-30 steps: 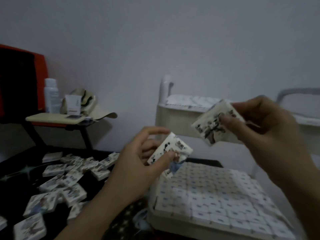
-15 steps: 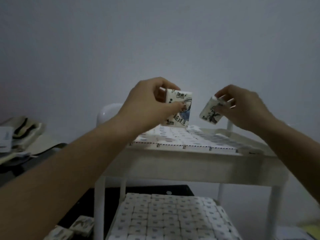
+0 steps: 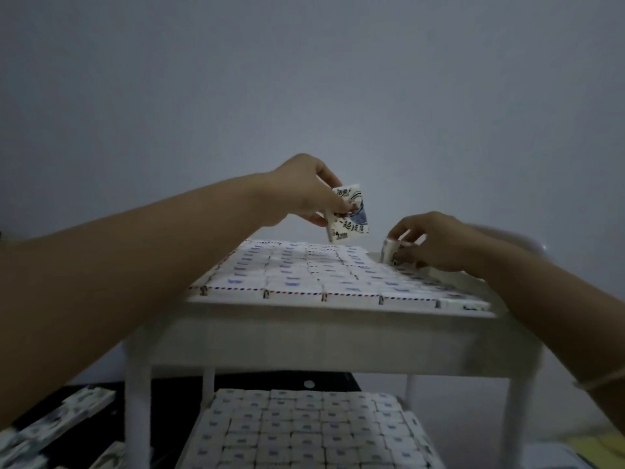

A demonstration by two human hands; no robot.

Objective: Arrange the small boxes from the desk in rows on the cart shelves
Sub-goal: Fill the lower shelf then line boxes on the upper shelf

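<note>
Two boxes: white blue-printed cardboard box (image 3: 350,216) being pinched upright by left hand (image 3: 304,192) above far edge of white cart shelf (image 3: 321,336); second box (image 3: 389,252) being gripped by right hand (image 3: 438,242) at far-right corner.

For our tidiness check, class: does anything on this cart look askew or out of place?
Nothing stands out. Boxes sit in even rows on both shelves of the cart; left hand and right hand each hold one unplaced box.
</note>
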